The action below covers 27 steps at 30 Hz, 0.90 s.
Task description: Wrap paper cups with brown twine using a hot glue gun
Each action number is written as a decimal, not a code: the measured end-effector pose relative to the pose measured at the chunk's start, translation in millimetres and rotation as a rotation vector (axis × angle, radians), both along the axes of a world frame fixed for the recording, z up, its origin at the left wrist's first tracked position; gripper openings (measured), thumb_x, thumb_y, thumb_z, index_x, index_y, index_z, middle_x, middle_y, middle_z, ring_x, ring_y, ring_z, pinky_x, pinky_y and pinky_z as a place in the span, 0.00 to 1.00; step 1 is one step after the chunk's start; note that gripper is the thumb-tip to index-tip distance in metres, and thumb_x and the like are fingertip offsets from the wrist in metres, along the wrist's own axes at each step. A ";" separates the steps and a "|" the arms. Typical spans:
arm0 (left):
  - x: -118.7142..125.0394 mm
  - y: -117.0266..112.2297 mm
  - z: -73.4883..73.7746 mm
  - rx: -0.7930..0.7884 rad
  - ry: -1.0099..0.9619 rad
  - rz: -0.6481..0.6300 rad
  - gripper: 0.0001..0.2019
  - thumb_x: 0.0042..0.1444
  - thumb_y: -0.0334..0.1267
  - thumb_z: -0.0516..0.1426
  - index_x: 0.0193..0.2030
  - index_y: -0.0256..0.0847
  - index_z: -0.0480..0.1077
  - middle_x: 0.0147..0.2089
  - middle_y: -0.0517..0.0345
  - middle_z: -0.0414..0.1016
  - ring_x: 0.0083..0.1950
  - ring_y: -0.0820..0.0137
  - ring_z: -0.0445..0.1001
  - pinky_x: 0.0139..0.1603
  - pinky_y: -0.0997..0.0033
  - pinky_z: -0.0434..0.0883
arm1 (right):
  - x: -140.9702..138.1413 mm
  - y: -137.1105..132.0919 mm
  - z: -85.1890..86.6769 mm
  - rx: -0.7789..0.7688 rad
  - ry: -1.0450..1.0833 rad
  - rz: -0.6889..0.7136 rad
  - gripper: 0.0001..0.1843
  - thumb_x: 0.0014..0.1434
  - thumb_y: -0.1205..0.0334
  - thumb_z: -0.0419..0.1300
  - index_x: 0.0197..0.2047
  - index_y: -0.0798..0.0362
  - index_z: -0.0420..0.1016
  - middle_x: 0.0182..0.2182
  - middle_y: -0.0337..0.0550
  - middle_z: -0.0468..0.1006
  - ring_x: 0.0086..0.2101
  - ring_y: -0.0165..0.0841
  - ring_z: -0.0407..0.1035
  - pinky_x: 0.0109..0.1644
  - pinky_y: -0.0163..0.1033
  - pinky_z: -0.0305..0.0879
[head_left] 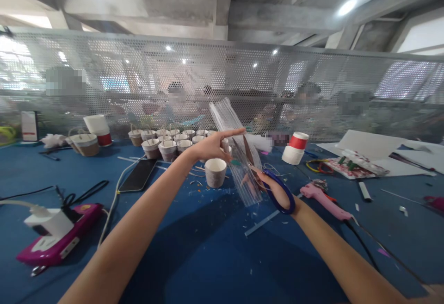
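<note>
My left hand (212, 145) is raised over the blue table (208, 248), pinching the upper part of a clear ribbed plastic sheet (227, 116) with the index finger stretched along it. My right hand (274, 188) grips blue-handled scissors (282, 192). Their open blades (243, 152) straddle the sheet near its middle. A white paper cup (215, 172) stands just below my left hand. Small plastic offcuts lie scattered on the table under the sheet.
Several small wrapped cups (169, 142) stand in rows at the back. A pink glue gun (324, 200) lies to the right, a second magenta one (57, 241) with a white plug at the left. A phone (138, 174), red-and-white cup stacks (294, 149) and white boards (378, 149) lie around. People sit behind the mesh fence.
</note>
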<state>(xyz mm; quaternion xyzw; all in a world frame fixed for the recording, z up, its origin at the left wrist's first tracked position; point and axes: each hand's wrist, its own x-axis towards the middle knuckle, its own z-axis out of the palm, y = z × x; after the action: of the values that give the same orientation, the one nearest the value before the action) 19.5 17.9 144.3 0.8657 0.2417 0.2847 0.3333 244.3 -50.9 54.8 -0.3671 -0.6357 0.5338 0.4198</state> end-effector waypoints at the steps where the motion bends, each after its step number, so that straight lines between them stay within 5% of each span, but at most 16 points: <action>1: -0.3 0.0 0.3 0.005 -0.001 -0.010 0.46 0.43 0.24 0.62 0.69 0.51 0.53 0.68 0.43 0.59 0.30 0.80 0.73 0.29 0.79 0.69 | -0.5 -1.1 1.6 0.022 -0.014 0.008 0.24 0.57 0.37 0.55 0.32 0.50 0.74 0.20 0.38 0.68 0.23 0.30 0.62 0.28 0.37 0.60; 9: -3.6 -1.9 4.1 0.009 -0.013 -0.038 0.44 0.45 0.24 0.62 0.69 0.54 0.52 0.71 0.46 0.52 0.31 0.81 0.71 0.30 0.78 0.70 | -4.5 -4.8 2.1 0.008 0.049 0.008 0.23 0.56 0.38 0.58 0.29 0.52 0.67 0.17 0.30 0.56 0.17 0.23 0.48 0.20 0.32 0.47; 20: -7.5 -3.5 8.7 0.038 -0.042 0.005 0.45 0.43 0.23 0.62 0.68 0.52 0.54 0.70 0.49 0.55 0.29 0.82 0.69 0.32 0.77 0.70 | -2.5 -5.5 3.5 0.051 -0.044 -0.001 0.23 0.55 0.38 0.57 0.31 0.51 0.70 0.24 0.36 0.65 0.26 0.29 0.61 0.31 0.35 0.59; 27: -8.8 -5.0 10.5 0.038 -0.046 0.009 0.44 0.43 0.23 0.62 0.68 0.51 0.54 0.69 0.50 0.58 0.30 0.80 0.70 0.34 0.74 0.71 | -5.3 -7.9 5.1 0.117 -0.017 0.033 0.23 0.60 0.40 0.54 0.29 0.52 0.64 0.18 0.30 0.56 0.18 0.24 0.49 0.22 0.34 0.47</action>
<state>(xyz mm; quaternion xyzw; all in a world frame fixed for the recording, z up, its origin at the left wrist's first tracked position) 10.8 12.9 154.8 0.8642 0.2323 0.3104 0.3208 239.0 -58.9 59.8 -0.3359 -0.6752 0.4997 0.4262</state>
